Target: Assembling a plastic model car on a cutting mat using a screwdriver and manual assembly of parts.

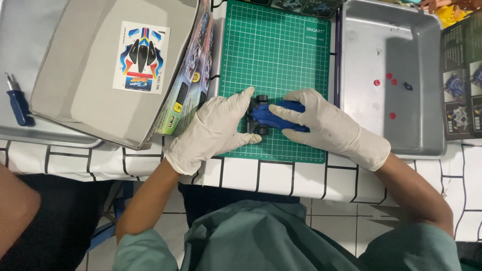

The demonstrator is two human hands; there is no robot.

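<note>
A small blue toy racing car (266,116) with black wheels lies on a green cutting mat (273,50). My left hand (213,130), in a white glove, grips the car's left end, thumb and fingers around the wheels. Also gloved, my right hand (329,125) lies over the car's right half with fingers pressed on the blue body. Most of the car's right part is hidden under that hand.
An open cardboard box lid (75,105) holds a sticker sheet (141,57) at left. A blue-handled screwdriver (16,100) lies far left. A metal tray (427,145) at right holds small red parts (390,79) and a dark piece (408,86). Printed leaflets (462,75) sit at far right.
</note>
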